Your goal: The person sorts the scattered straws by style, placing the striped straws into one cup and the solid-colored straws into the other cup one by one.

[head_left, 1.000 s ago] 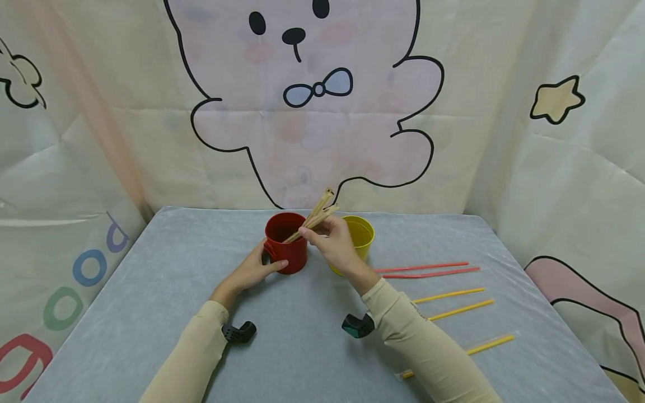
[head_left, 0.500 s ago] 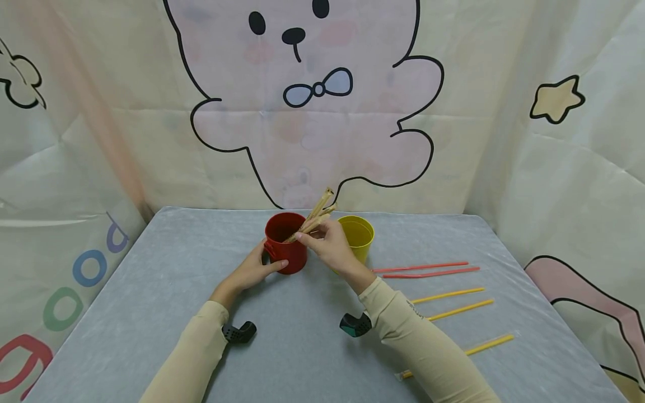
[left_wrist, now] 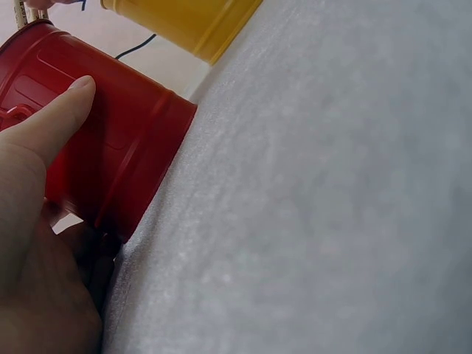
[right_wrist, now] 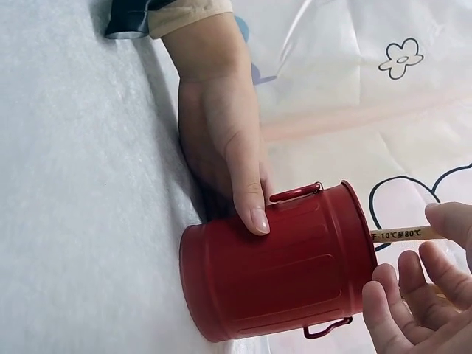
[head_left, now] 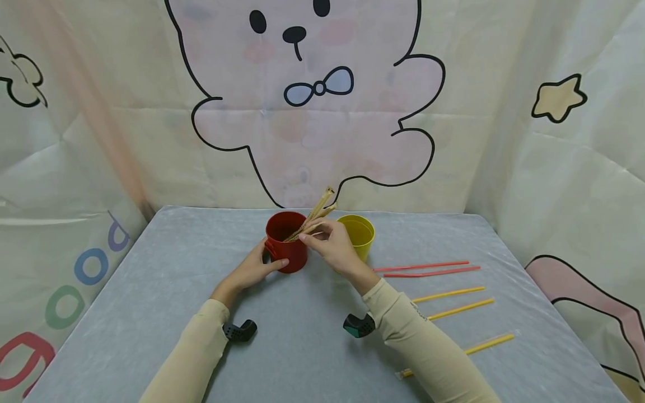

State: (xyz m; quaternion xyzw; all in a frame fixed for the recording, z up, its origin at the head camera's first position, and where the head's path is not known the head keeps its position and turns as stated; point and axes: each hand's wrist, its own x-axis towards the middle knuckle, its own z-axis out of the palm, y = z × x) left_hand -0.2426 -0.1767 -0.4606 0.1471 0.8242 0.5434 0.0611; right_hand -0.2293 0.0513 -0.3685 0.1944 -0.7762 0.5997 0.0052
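A small red bucket (head_left: pixel 288 254) with thin side handles stands upright on the cloth-covered table. My left hand (head_left: pixel 256 268) holds it from the left, thumb across its front and fingers round behind. Over its right rim my right hand (head_left: pixel 333 246) pinches some thin beige straws (head_left: pixel 318 210), which lean down to the left with their lower ends inside the rim. Printed lettering runs along one straw (right_wrist: pixel 402 235) in the right wrist view. That view also shows the thumb and fingertips close by the bucket's mouth. How deep the straws reach is hidden by the bucket wall.
A yellow bucket (head_left: pixel 361 239) stands right of the red one, partly behind my right hand. On the table's right side lie two red straws (head_left: pixel 433 274) and several yellow straws (head_left: pixel 461 309), one in a clear wrapper. A printed curtain (head_left: pixel 453 168) hangs behind the table.
My right hand has shifted slightly left and down around the beige straws, and their spread-out ends have drawn closer together. My left hand and the red bucket have stayed in place.
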